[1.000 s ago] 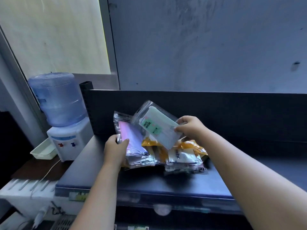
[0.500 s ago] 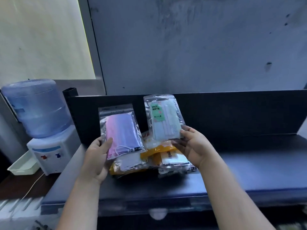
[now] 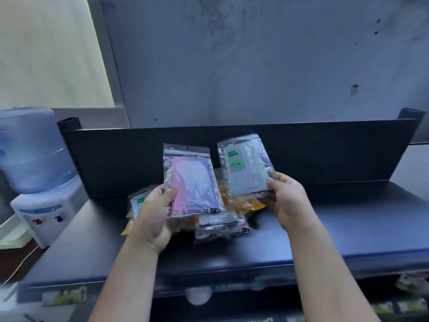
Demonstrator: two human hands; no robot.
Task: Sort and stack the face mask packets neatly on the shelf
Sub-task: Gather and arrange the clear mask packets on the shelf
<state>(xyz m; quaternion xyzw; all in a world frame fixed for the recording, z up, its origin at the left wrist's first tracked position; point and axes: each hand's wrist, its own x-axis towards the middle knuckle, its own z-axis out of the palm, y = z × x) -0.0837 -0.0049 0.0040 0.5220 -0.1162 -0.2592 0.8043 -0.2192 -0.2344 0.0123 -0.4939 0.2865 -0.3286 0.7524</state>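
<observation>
My left hand holds a clear packet of pink-to-purple masks upright above the dark shelf. My right hand grips a second clear packet with a green "FACE MASK" label by its lower right corner, also upright and a little apart from the first. Beneath both, a loose pile of packets lies on the shelf, several with orange contents. Another green-labelled packet peeks out behind my left hand, mostly hidden.
The shelf has a tall dark back panel against a grey wall. To the left stands a water dispenser with a blue bottle, and a pale tray beside it. A lower shelf edge carries label strips.
Both hands have lifted their packets off the pile and turned them upright, facing me. The two packets are now farther apart, and the camera has swung right and closer.
</observation>
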